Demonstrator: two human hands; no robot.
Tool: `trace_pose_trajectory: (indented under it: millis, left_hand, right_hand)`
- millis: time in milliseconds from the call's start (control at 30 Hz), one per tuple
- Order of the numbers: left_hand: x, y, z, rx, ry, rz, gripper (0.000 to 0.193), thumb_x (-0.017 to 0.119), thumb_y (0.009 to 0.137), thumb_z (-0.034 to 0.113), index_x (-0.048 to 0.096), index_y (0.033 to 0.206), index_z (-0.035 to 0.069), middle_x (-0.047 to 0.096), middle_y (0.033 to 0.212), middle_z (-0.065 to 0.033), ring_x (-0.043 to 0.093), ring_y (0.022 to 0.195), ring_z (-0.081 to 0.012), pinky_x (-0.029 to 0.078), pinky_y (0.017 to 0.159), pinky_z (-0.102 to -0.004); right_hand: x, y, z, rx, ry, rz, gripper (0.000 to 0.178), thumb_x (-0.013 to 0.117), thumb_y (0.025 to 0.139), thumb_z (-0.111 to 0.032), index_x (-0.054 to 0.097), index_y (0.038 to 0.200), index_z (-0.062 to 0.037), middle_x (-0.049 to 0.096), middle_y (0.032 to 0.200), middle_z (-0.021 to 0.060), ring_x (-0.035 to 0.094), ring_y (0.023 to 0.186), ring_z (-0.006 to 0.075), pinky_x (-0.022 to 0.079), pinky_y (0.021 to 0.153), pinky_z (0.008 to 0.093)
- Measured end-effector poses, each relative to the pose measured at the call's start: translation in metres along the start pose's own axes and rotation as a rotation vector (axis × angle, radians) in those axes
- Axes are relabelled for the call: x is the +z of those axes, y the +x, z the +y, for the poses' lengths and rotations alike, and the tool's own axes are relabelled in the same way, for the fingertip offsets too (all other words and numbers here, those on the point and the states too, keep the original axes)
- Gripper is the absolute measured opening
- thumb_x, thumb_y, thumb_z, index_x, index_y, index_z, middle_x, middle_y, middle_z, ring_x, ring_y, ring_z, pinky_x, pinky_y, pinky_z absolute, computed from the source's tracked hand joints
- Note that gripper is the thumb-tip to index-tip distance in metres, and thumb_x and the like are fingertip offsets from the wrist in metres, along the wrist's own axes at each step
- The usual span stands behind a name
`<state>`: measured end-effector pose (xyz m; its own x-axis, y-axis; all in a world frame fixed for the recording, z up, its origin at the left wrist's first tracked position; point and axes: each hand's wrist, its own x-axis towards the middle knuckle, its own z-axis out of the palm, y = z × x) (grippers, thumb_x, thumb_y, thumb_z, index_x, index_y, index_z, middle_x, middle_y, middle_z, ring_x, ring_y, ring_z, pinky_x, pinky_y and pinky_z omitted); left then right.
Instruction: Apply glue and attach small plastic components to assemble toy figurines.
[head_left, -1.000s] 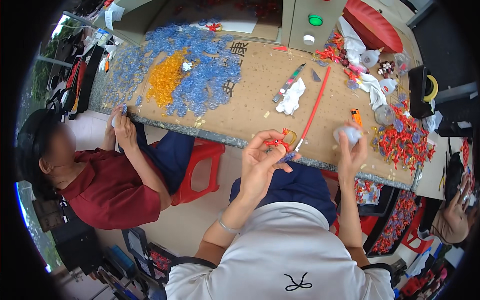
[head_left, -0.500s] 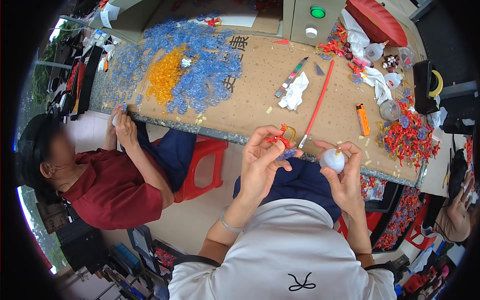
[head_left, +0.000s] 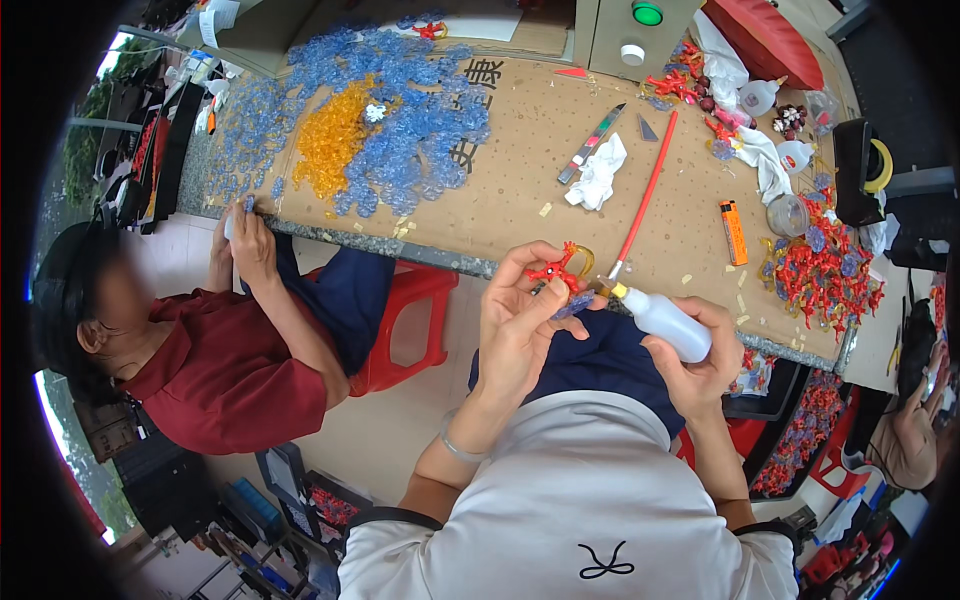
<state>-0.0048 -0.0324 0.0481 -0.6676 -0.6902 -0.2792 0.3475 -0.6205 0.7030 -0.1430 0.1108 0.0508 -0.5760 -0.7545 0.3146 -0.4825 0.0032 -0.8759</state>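
By the desk's near edge [head_left: 430, 257], our left hand [head_left: 518, 322] pinches a red, yellow-looped figure [head_left: 553, 272]; our right hand [head_left: 708, 350] grips a milky bottle [head_left: 674, 325], newly swung nozzle-first toward the figure.

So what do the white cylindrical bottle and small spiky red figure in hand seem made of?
White cylindrical bottle: probably soft plastic, smooth and satin, judging by its milky, seemingly translucent walls. Small spiky red figure: likely moulded plastic, glossy, from its bright sheen; painted metal is possible.
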Motion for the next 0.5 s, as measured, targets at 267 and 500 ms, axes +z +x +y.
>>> trace_pose_trajectory:
  millis: [267, 500]
  left_hand:
    - [0.003, 0.0, 0.003, -0.032, 0.017, 0.001, 0.027, 0.053, 0.092, 0.003, 0.047, 0.119, 0.001, 0.064, 0.098, -0.0177, 0.069, 0.081, -0.0272, 0.057, 0.053, -0.027]
    - [0.005, 0.0, 0.003, -0.053, 0.012, -0.02, 0.028, 0.056, 0.091, 0.003, 0.049, 0.118, -0.002, 0.063, 0.104, -0.0174, 0.069, 0.083, -0.0254, 0.058, 0.055, -0.0274]
  right_hand:
    - [0.002, 0.014, -0.014, -0.222, -0.167, 0.043, 0.045, 0.086, 0.062, -0.008, 0.065, 0.1, 0.0037, 0.069, 0.089, 0.0178, 0.069, 0.076, 0.0265, 0.054, 0.067, 0.0309]
    - [0.001, 0.018, -0.018, -0.258, -0.218, -0.003, 0.043, 0.085, 0.061, -0.007, 0.066, 0.099, 0.0037, 0.069, 0.088, 0.0171, 0.068, 0.075, 0.0271, 0.055, 0.066, 0.032]
